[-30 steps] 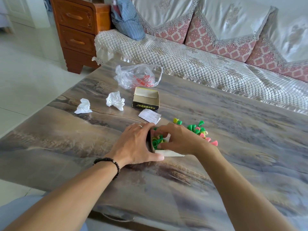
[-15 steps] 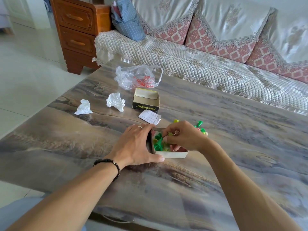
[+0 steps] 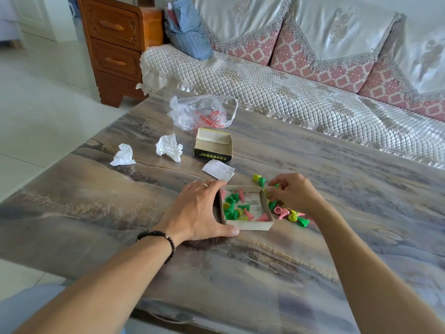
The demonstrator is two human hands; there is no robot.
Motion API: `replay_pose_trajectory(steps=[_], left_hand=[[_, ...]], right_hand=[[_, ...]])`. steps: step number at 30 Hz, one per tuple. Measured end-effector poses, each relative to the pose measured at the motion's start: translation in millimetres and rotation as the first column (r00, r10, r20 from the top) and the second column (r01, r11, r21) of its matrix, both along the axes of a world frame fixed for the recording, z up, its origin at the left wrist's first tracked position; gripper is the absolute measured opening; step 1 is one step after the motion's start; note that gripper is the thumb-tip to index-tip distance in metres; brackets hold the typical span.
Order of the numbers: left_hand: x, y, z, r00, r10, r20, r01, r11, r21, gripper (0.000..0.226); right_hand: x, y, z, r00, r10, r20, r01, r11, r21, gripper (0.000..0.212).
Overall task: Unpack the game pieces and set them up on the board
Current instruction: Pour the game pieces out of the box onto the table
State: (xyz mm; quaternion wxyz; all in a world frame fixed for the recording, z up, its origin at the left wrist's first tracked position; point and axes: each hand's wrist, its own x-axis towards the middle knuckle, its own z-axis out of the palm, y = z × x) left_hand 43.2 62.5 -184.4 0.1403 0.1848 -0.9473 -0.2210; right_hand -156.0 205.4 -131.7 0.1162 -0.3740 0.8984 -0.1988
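While left hand (image 3: pixel 199 208) fingers clamp the shallow cardboard box (image 3: pixel 250 225) on the glossy tabletop (image 3: pixel 265 273), cone-shaped plastic pieces (image 3: pixel 231 206) lie inside. Right hand (image 3: pixel 292 194) fingers curl over loose pieces (image 3: pixel 292 216); grip unclear.

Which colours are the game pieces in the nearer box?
The small cone-shaped plastic game pieces are green, pink and yellow; head view.

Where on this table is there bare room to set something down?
Free: the near strip of table this side of the box, and the stretch right of the loose pieces toward the sofa. Crowded: from the plastic bag past tissues, lid and paper slip to the box.
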Motion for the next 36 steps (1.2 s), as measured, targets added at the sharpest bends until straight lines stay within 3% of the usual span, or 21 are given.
replay_pose_trajectory(steps=[2,4,6,9,11,15,22,28,36], left_hand=[[0.3,0.0,0.0,1.000,0.003,0.004,-0.003,1.000,0.003,0.106],[0.2,0.2,-0.5,1.000,0.008,0.008,-0.008,1.000,0.010,0.107],[-0.1,0.0,-1.2,1.000,0.014,0.006,-0.014,1.000,0.012,0.107],[-0.3,-0.6,-1.3,1.000,0.014,0.014,-0.014,1.000,0.009,0.109],[0.0,-0.7,-0.7,1.000,0.015,0.017,-0.016,1.000,0.007,0.110],[0.7,0.9,2.3,1.000,0.003,0.000,-0.003,1.000,0.000,0.106],[1.6,1.2,3.3,1.000,0.000,0.013,0.000,1.000,-0.001,0.105],[-1.4,-1.1,-2.5,0.999,0.011,0.031,-0.011,1.000,-0.006,0.110],[-0.1,-0.5,-0.8,1.000,0.010,0.013,-0.010,1.000,0.012,0.109]], right_hand=[[3.0,-0.2,6.4,0.995,0.023,-0.099,-0.020,0.999,0.032,0.026],[12.4,-1.0,16.1,0.974,0.046,-0.223,-0.062,0.996,-0.064,0.027],[27.2,-6.3,24.8,0.964,0.214,-0.160,-0.229,0.970,-0.083,0.027],[49.7,-19.5,24.4,0.906,0.422,0.032,-0.422,0.894,0.153,0.042],[56.6,-27.4,20.5,0.869,0.495,-0.018,-0.469,0.834,0.291,0.051],[64.4,-34.4,20.8,0.847,0.532,-0.023,-0.499,0.807,0.315,0.043],[66.9,-32.4,7.7,0.884,0.465,-0.042,-0.448,0.870,0.204,0.010],[59.6,-23.1,5.9,0.967,0.226,0.116,-0.228,0.974,0.005,0.009],[28.4,-17.2,23.2,0.991,0.024,0.130,0.012,0.964,-0.267,0.017]])
